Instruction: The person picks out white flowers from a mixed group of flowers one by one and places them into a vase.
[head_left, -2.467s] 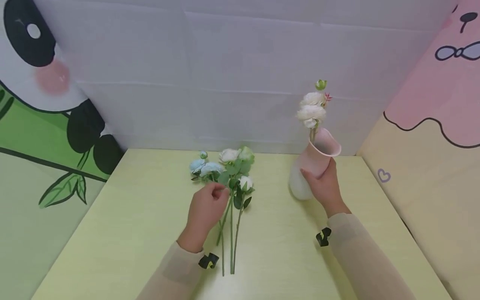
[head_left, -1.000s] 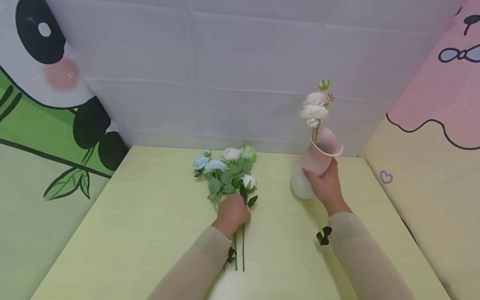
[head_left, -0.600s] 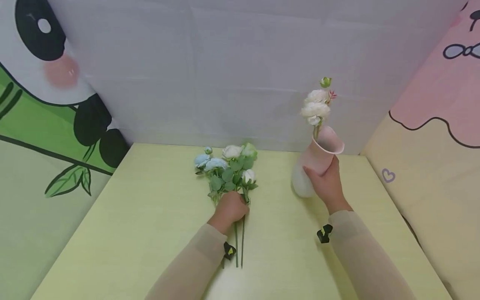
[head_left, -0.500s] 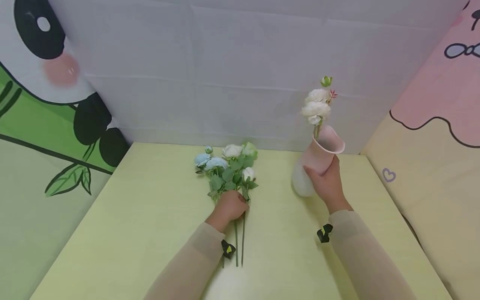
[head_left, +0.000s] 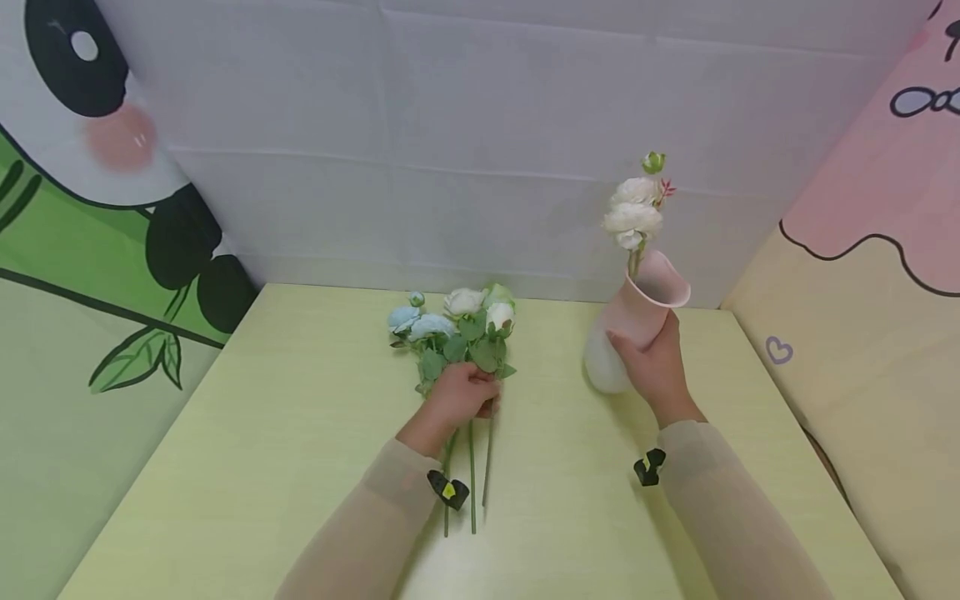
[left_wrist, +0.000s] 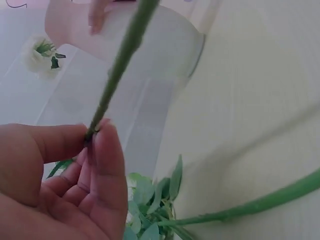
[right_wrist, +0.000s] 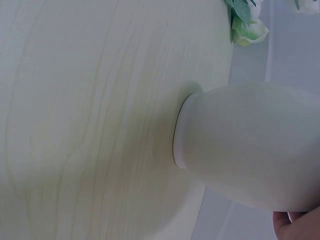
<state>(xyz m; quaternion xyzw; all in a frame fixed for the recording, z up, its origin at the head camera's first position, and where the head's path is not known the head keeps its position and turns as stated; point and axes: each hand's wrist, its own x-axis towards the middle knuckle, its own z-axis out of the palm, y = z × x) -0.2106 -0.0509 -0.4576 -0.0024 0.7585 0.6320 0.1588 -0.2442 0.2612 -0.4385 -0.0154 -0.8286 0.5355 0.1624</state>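
Note:
My left hand (head_left: pixel 459 396) pinches the stem (left_wrist: pixel 120 65) of a white flower (head_left: pixel 500 315) between thumb and fingertips. In the left wrist view this stem is raised off the table. Its bloom lies in front of a green-white flower (head_left: pixel 498 293) in the head view. Blue flowers (head_left: pixel 431 326) and another white flower (head_left: pixel 463 301) lie beside it, their stems partly hidden by the hand. My right hand (head_left: pixel 654 367) grips the side of a pink-and-white vase (head_left: pixel 606 354) whose base (right_wrist: pixel 184 132) is at the table. White flowers (head_left: pixel 633 218) stand inside the vase, leaning on its rim.
The pale yellow wooden table (head_left: pixel 300 400) ends at a grey-white cloth backdrop (head_left: pixel 480 150). Cartoon-printed panels flank it, green on the left (head_left: pixel 75 225) and pink and cream on the right (head_left: pixel 862 183).
My left hand went down among the stems, took hold of one, and has raised it slightly; the white bloom moved away from me. The right hand keeps its grip on the vase.

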